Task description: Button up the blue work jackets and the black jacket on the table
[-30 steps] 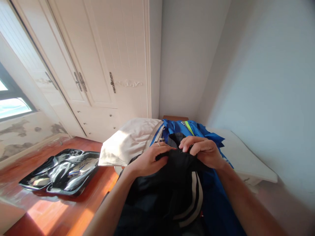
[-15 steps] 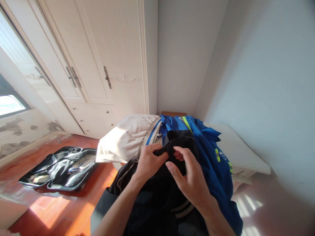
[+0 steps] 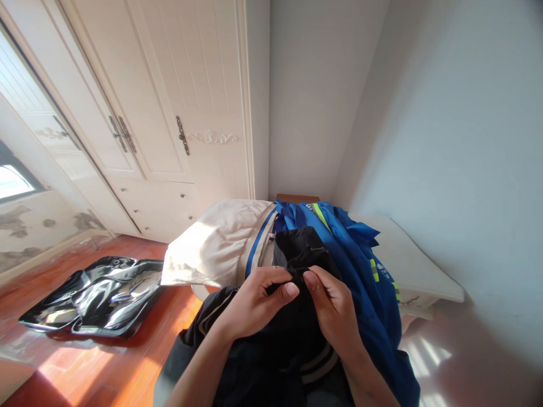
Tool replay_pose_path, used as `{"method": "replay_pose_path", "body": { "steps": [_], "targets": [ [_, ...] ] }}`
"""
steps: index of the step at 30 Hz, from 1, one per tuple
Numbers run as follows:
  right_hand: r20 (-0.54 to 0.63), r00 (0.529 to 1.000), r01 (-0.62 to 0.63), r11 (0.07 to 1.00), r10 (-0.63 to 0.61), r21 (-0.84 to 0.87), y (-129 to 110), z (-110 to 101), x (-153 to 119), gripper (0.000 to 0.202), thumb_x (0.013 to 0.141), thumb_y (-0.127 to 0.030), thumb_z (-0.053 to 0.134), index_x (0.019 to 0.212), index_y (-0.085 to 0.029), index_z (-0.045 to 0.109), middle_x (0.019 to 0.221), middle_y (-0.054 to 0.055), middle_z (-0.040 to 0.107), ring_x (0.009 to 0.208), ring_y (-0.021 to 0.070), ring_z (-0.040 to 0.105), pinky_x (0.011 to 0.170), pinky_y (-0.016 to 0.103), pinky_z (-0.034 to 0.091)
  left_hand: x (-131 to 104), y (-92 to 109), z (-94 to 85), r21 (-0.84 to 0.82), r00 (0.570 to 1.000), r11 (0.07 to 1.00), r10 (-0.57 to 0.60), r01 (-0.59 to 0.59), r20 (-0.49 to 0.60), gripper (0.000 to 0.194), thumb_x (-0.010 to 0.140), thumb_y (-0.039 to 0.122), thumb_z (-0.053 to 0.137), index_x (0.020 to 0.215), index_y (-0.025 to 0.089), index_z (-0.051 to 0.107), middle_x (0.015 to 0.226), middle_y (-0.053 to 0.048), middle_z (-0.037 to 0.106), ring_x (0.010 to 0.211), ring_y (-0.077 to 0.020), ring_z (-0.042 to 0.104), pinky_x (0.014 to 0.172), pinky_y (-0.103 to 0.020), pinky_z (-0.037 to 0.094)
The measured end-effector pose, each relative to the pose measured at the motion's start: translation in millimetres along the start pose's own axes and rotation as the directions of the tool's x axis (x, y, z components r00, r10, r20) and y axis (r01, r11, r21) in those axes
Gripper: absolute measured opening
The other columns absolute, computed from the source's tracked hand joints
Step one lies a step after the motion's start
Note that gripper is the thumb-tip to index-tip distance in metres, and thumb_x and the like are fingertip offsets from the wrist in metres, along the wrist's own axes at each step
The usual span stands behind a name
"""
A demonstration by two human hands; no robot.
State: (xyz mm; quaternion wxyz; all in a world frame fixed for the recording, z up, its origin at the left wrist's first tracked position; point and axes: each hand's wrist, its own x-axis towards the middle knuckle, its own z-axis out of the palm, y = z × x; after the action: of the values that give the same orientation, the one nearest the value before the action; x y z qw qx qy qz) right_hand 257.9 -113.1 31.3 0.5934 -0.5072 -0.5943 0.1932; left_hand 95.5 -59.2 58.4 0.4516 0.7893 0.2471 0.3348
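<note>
A black garment (image 3: 271, 350) with pale stripes lies in front of me. My left hand (image 3: 265, 297) is closed on its upper part, thumb and fingers pinching the dark cloth. Close beside it, my right hand (image 3: 333, 302) pinches the same garment between thumb and forefinger. A zipper shows on the black cloth just beyond the fingers. Under and to the right of it spreads a blue garment (image 3: 360, 282) with yellow-green bands. A cream garment (image 3: 212, 243) with a blue stripe lies at the left.
An open black suitcase (image 3: 102, 299) with things inside lies on the red wooden floor (image 3: 169, 322). Beyond stands a white wardrobe (image 3: 169, 68). A white tabletop (image 3: 416, 260) reaches toward the wall (image 3: 445, 141) at the right.
My right hand has closed on the black cloth; its fingers were apart before. Both hands are a little lower, and the black garment's upper part now lies flatter and more spread.
</note>
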Motion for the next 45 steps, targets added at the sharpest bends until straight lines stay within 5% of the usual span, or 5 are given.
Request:
{"method": "replay_pose_path", "body": {
  "steps": [10,18,25,32,45],
  "targets": [
    [-0.081,0.945,-0.217,0.791,0.318,0.571,4,14,4,0.036,0.083,-0.058,0.070,0.074,-0.024,0.059,0.053,-0.003,0.056,0.054,0.0187,0.059,0.050,0.029,0.050,-8,-38,10.5,-0.504,0.921,0.863,-0.204,0.010,-0.332,0.049,0.078,0.067,0.069,0.068,0.020,0.060,0.070,0.000,0.046,0.067,-0.0142,0.040,0.065,-0.029,0.037],
    [0.103,0.907,-0.351,0.597,0.409,0.721,5,11,19,0.038,0.073,-0.051,0.082,0.068,-0.022,0.058,0.061,-0.002,0.062,0.057,0.0166,0.059,0.056,0.028,0.051,-5,-23,-4.3,-0.574,0.929,0.818,-0.222,0.012,-0.296,0.040,0.088,0.058,0.062,0.078,0.018,0.062,0.074,0.000,0.048,0.070,-0.0136,0.044,0.066,-0.026,0.039],
    [0.184,0.898,-0.406,0.586,0.400,0.701,8,15,23,0.036,0.079,-0.050,0.079,0.073,-0.020,0.060,0.065,-0.003,0.056,0.060,0.0113,0.051,0.059,0.024,0.046,-3,-12,-6.6,-0.142,0.946,0.977,-0.192,0.159,-0.263,0.043,0.078,0.050,0.077,0.066,0.017,0.051,0.064,0.004,0.043,0.061,-0.0091,0.038,0.053,-0.021,0.030],
    [0.003,0.976,-0.215,0.967,0.217,0.135,4,22,-6,0.047,0.067,-0.046,0.088,0.094,-0.023,0.056,0.075,-0.004,0.055,0.065,0.0122,0.051,0.060,0.024,0.044,12,-8,-4.1,-0.005,0.819,0.996,-0.074,0.086,-0.568,0.044,0.081,0.039,0.072,0.059,0.020,0.039,0.058,0.007,0.032,0.056,-0.0082,0.030,0.049,-0.022,0.027],
    [0.213,0.913,-0.230,0.872,0.347,-0.432,13,34,-52,0.038,0.070,-0.053,0.079,0.083,-0.024,0.059,0.067,0.000,0.067,0.057,0.0208,0.063,0.053,0.030,0.038,-4,34,8.7,0.079,0.738,0.995,0.010,0.060,-0.675,0.041,0.080,0.030,0.072,0.055,0.020,0.041,0.052,0.008,0.032,0.050,-0.0069,0.027,0.042,-0.021,0.022]
  ]
}}
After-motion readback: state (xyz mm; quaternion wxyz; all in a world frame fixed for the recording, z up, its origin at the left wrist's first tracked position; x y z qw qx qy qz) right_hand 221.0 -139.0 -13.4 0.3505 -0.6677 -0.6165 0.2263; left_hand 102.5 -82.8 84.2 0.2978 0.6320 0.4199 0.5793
